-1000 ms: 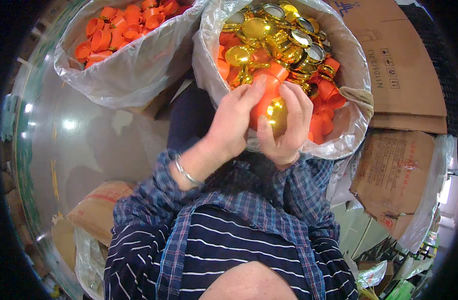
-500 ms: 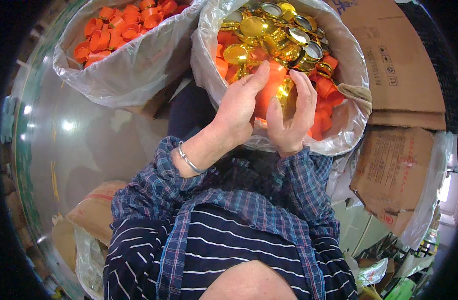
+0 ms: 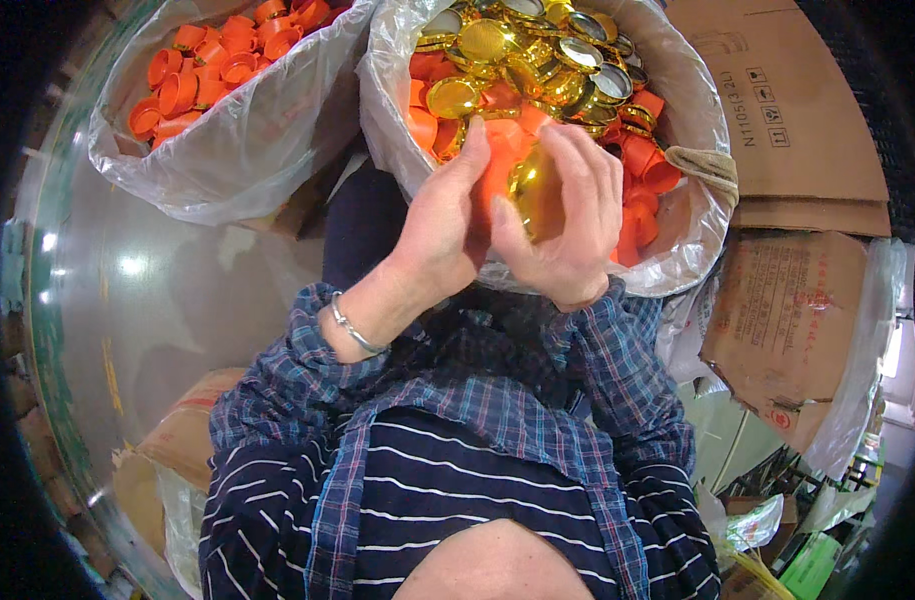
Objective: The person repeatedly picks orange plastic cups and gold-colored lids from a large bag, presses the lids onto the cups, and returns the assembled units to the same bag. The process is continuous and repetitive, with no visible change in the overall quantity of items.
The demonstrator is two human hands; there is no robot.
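Clock read from centre of view. Near bin, clear-lined [image 3: 697, 240], at 1 o'clock: mixed load of shiny gold lids [image 3: 482, 40] and orange cups [image 3: 642, 155]. Second lined bin [image 3: 247, 155], at 10 o'clock, orange cups only visible. Brown cardboard box [image 3: 827, 140] at 2 o'clock; smaller creased carton [image 3: 777, 330] at 3.

Left hand [image 3: 437, 225], near 12 o'clock: thumb straight, laid along the held orange piece; other fingers hidden behind it, spread or together cannot tell. Right hand [image 3: 567, 235], about 2 o'clock: fingers close together, curled over the gold piece, thumb opposite, pinching it.

Orange piece [image 3: 502, 170] between the hands, over the near bin's 7 o'clock side. Gold piece [image 3: 542, 200], rounded, against its 4 o'clock side; joined or merely touching, cannot tell. Smallest: silver bracelet [image 3: 349, 325], left wrist.
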